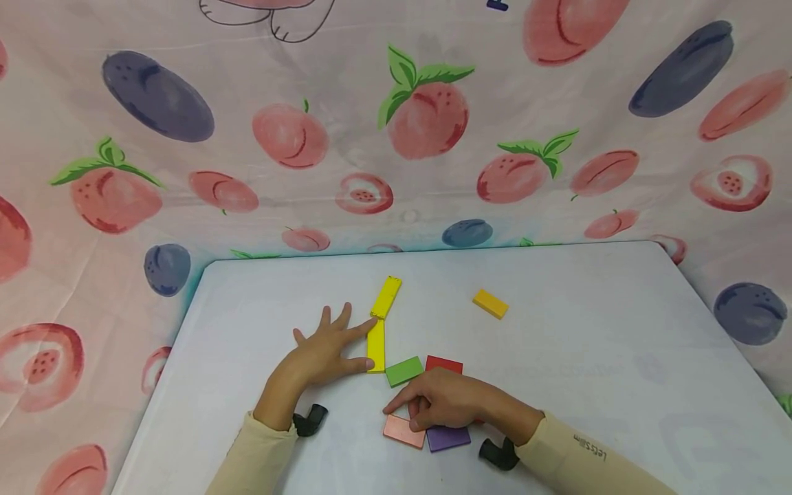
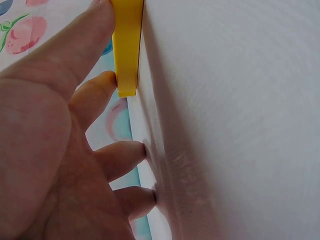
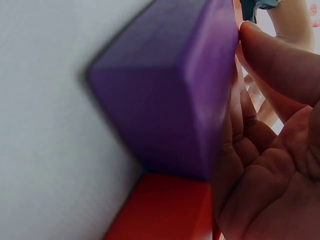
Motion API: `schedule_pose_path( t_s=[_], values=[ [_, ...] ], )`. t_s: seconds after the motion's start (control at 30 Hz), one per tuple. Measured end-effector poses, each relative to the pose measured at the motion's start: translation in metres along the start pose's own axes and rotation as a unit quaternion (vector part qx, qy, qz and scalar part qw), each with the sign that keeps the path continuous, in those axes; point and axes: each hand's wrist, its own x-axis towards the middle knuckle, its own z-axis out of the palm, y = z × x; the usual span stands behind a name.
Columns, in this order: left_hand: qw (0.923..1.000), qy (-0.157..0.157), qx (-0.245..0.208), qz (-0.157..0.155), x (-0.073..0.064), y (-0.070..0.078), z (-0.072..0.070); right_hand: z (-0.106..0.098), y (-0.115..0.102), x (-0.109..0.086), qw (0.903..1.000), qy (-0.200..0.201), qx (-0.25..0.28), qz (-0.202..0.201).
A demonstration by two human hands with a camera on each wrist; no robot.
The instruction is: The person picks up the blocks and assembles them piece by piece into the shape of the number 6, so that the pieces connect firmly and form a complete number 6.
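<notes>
My left hand (image 1: 323, 349) spreads its fingers beside a yellow block (image 1: 377, 347). Its thumb touches near that block's lower end and its index finger the upper end; in the left wrist view, both meet the block's side (image 2: 127, 50). A second yellow block (image 1: 386, 297) slants away from the first one's far end. My right hand (image 1: 449, 399) holds a pink block (image 1: 402, 433), index fingertip at its far left corner and thumb at its right end. A purple block (image 1: 449, 440) adjoins the pink one, and in the right wrist view a red block (image 3: 162, 207) meets the purple one.
Between the hands lies a green block (image 1: 404, 371), with a red block (image 1: 445, 363) to its right. An orange-yellow block (image 1: 491, 303) lies apart at the back right. The white table (image 1: 619, 330) ends at a fruit-print curtain (image 1: 433, 192).
</notes>
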Motion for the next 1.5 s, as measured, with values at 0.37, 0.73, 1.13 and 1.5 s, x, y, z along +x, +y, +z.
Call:
schedule_pose_path(
  t_s=[0.37, 0.73, 1.13, 1.5],
  values=[
    [1.0, 0.0, -0.002, -0.001, 0.0, 0.0, -0.001, 0.0, -0.001, 0.001, 1.0, -0.003, -0.004, -0.001],
    [1.0, -0.001, -0.002, 0.002, -0.002, 0.0, -0.002, 0.001, -0.003, 0.0, 0.9999, -0.006, -0.01, 0.006],
    [1.0, -0.001, -0.003, -0.001, -0.001, -0.001, -0.001, -0.004, -0.002, -0.003, 0.9998, -0.005, 0.017, -0.007],
    [1.0, -0.001, -0.007, -0.006, -0.001, 0.0, -0.001, -0.05, -0.004, -0.023, 0.9917, 0.118, 0.05, 0.009]
  ],
)
